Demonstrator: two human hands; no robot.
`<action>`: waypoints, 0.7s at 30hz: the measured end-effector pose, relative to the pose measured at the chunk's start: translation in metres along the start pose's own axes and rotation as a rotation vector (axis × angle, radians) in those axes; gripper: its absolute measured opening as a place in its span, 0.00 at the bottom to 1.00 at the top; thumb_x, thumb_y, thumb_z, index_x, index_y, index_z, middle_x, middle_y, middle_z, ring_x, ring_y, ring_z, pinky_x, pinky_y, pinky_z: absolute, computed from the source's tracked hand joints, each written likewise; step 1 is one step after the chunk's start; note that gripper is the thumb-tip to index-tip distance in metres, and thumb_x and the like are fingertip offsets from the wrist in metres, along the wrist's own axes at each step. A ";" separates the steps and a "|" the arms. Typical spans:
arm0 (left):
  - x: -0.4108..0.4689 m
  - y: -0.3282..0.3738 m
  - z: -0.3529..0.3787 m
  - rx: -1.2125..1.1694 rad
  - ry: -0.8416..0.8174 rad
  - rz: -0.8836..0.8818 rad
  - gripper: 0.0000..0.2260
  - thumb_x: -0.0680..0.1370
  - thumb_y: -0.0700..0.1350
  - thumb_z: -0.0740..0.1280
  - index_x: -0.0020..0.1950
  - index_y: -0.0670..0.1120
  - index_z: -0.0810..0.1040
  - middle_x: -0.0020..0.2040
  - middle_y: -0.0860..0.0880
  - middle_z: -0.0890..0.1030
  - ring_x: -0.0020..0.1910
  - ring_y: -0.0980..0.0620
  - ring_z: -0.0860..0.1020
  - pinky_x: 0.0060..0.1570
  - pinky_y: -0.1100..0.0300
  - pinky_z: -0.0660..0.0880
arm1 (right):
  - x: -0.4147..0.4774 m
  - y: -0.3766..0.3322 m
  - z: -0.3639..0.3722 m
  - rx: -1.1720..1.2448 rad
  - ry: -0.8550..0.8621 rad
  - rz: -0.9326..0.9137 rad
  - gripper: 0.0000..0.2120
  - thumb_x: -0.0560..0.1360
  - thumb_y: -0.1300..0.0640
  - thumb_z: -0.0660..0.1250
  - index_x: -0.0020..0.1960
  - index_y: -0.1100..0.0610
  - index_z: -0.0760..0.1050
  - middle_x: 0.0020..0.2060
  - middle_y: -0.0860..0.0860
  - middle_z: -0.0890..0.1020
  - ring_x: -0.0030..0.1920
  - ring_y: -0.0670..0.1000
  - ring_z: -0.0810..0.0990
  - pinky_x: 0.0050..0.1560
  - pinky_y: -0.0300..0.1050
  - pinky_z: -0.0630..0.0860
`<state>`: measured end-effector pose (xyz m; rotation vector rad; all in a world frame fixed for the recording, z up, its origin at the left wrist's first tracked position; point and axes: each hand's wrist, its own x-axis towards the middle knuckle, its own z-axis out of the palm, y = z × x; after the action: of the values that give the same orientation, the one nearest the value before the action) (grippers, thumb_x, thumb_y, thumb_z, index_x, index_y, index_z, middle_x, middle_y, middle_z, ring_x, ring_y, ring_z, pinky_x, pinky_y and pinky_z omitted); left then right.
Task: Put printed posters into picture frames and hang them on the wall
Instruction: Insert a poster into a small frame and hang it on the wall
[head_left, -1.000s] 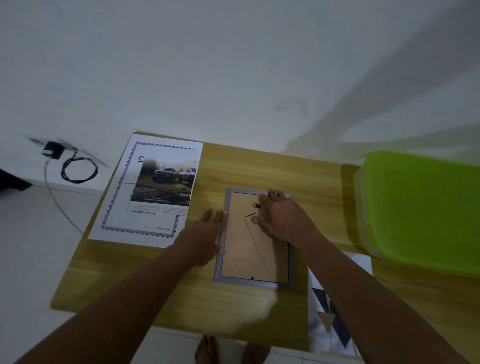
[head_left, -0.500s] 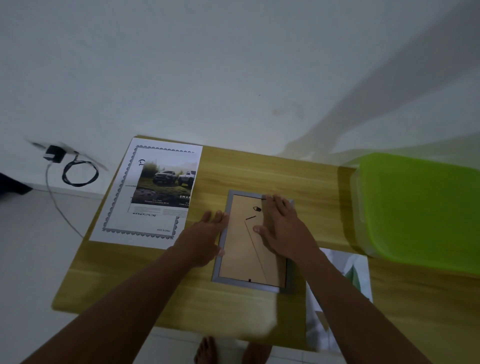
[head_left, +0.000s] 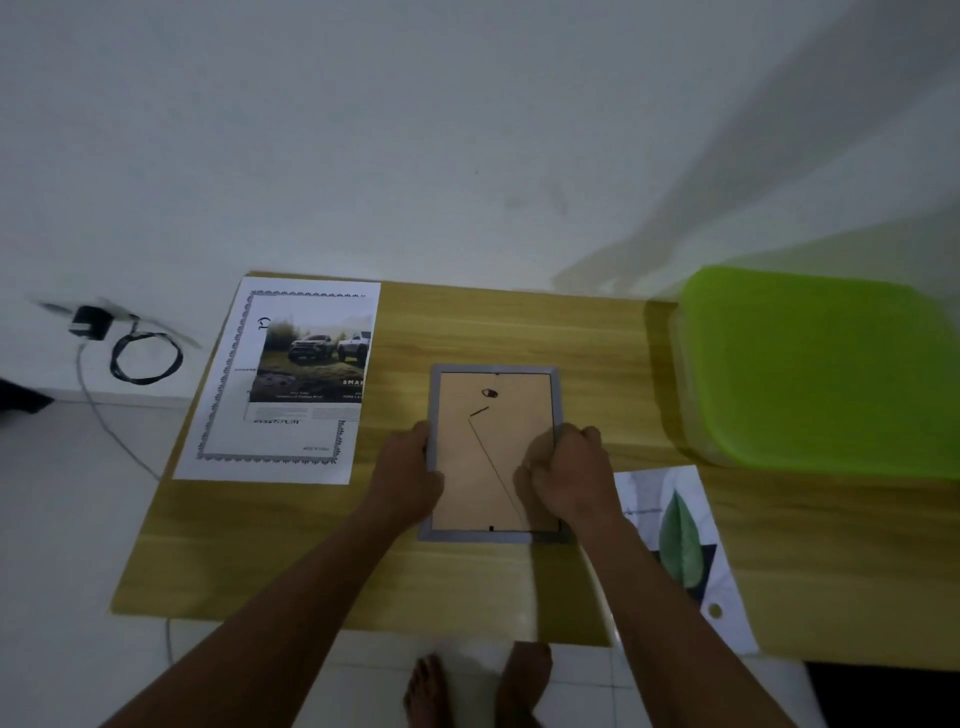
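A grey picture frame (head_left: 494, 370) lies face down on the wooden table (head_left: 322, 551), its brown backing board up. My left hand (head_left: 408, 478) grips the frame's left edge. My right hand (head_left: 563, 475) has its fingers curled at the frame's right edge, over the backing board. A printed poster with cars (head_left: 291, 379) lies on a bordered sheet at the table's left. A second poster with a green leaf (head_left: 680, 540) lies to the right of my right forearm.
A bright green lidded plastic box (head_left: 815, 369) stands at the table's right. A black charger with a coiled cable (head_left: 124, 348) hangs on the white wall at left. My bare feet (head_left: 478, 686) show on the tiled floor below the table's front edge.
My right hand slid from the frame's top right down to its right edge and curled its fingers. My left hand moved from lying beside the frame to gripping its left edge.
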<state>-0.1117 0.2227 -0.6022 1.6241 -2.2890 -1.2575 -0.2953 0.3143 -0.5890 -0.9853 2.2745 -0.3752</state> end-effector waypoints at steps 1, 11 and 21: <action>-0.001 0.001 -0.002 -0.058 0.008 -0.008 0.14 0.71 0.33 0.69 0.56 0.41 0.75 0.50 0.46 0.80 0.48 0.48 0.78 0.37 0.67 0.72 | 0.001 0.000 0.000 0.023 0.011 0.002 0.14 0.73 0.58 0.68 0.55 0.62 0.72 0.50 0.58 0.74 0.52 0.60 0.75 0.52 0.49 0.73; -0.015 0.021 -0.026 -0.614 0.013 -0.174 0.29 0.74 0.31 0.69 0.73 0.46 0.68 0.56 0.44 0.81 0.50 0.49 0.81 0.45 0.58 0.78 | -0.013 -0.007 -0.024 0.688 0.064 0.038 0.33 0.76 0.62 0.70 0.77 0.51 0.61 0.71 0.49 0.69 0.69 0.51 0.69 0.70 0.46 0.66; -0.042 0.078 -0.093 -0.789 -0.222 -0.002 0.42 0.73 0.26 0.67 0.78 0.55 0.56 0.56 0.43 0.83 0.51 0.42 0.83 0.52 0.48 0.80 | -0.039 -0.034 -0.073 0.843 0.188 0.018 0.29 0.74 0.56 0.73 0.72 0.46 0.68 0.61 0.52 0.78 0.58 0.53 0.78 0.62 0.56 0.76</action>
<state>-0.1081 0.2118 -0.4742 1.2284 -1.5170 -2.0578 -0.3029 0.3204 -0.4998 -0.4933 1.9514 -1.3216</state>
